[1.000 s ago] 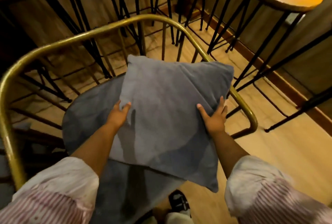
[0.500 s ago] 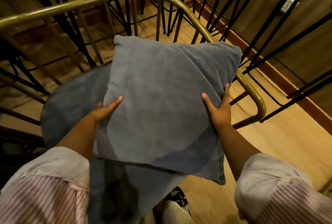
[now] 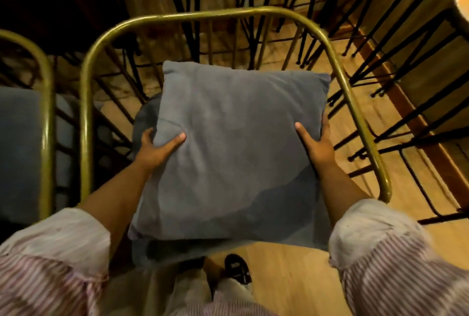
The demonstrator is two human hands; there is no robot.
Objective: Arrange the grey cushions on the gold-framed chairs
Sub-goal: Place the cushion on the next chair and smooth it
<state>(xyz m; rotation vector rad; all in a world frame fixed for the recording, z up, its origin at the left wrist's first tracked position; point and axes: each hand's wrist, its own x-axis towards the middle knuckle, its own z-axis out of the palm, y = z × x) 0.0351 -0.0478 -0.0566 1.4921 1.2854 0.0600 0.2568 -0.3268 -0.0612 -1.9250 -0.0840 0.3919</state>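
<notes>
Nearest, the left hand (image 3: 154,152) and right hand (image 3: 317,149) clasped the grey cushion (image 3: 236,153) by its two side edges, thumbs on top and the other fingers curled beneath. The cushion hung flat above the dark seat (image 3: 144,123), inside the curve of the gold-framed chair (image 3: 360,118). Done well, the step would probably mean lowering it evenly, then leaning its far edge squarely against the back rail, centred between the arms. A neighbouring chair (image 3: 47,112) stood just beside, at the left.
</notes>
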